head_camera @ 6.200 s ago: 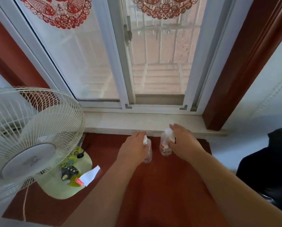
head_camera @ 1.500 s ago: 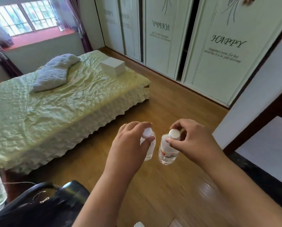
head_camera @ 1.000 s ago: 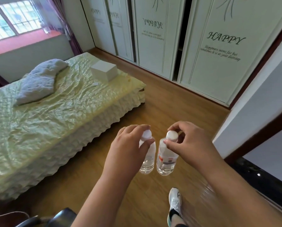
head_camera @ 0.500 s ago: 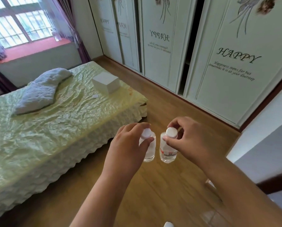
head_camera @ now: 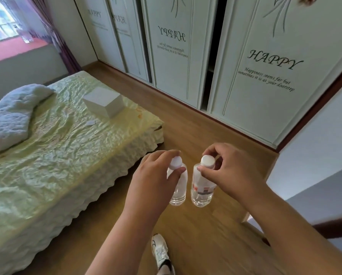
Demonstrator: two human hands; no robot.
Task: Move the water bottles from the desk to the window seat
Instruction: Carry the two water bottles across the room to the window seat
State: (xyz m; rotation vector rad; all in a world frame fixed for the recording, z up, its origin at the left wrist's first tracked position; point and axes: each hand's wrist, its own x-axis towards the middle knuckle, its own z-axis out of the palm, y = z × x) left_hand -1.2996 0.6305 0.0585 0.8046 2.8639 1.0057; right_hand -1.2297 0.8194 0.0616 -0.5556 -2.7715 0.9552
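Two small clear water bottles with white caps hang side by side over the wooden floor. My left hand (head_camera: 154, 179) pinches the left water bottle (head_camera: 179, 192) at its neck, fingers curled round the cap. My right hand (head_camera: 228, 172) pinches the right water bottle (head_camera: 202, 190), which has a red and white label, just below its cap. The red window seat (head_camera: 13, 50) runs under the window at the far upper left, beyond the bed. A third bottle (head_camera: 25, 37) seems to stand on it.
A bed (head_camera: 53, 153) with a pale green cover fills the left side, with a white box (head_camera: 103, 102) and a folded blanket (head_camera: 13, 114) on it. White wardrobe doors (head_camera: 261, 62) line the far wall. My shoe (head_camera: 160, 253) is on the floor (head_camera: 202, 241).
Six seconds ago both hands held the bottles at a red desk by a window. Since then the view has turned into the bedroom, and in the last second it has moved forward beside the bed.
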